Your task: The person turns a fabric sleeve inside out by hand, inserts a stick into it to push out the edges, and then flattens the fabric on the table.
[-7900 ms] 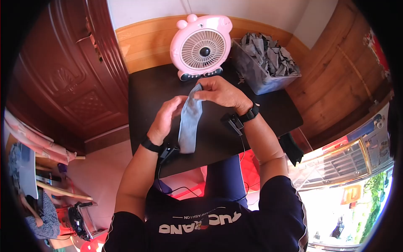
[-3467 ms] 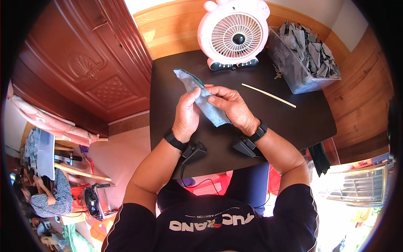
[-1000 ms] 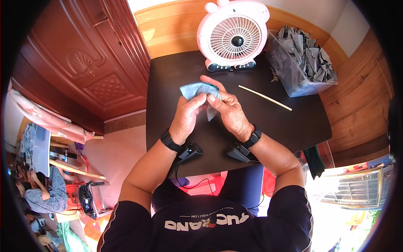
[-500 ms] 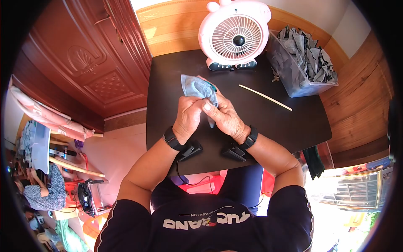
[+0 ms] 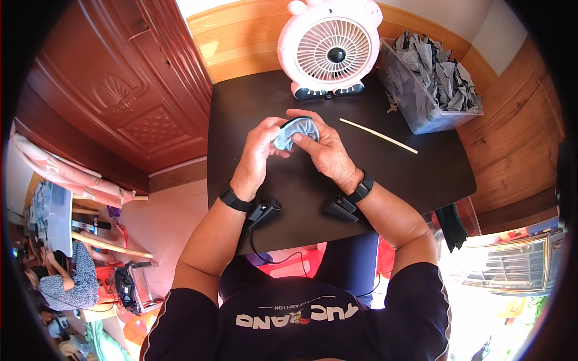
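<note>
While left hand and right hand had fingers clamped on curled blue cloth, light, even pressure seemed best to stop folds slipping.

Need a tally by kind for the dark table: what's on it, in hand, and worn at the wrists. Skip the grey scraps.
Pink fan: 1
Clear bin: 1
Pale stick: 1
Blue cloth, in left hand and right hand: 1
Black wrist straps: 2
Black boxes by the wrists: 2
Total: 8
</note>
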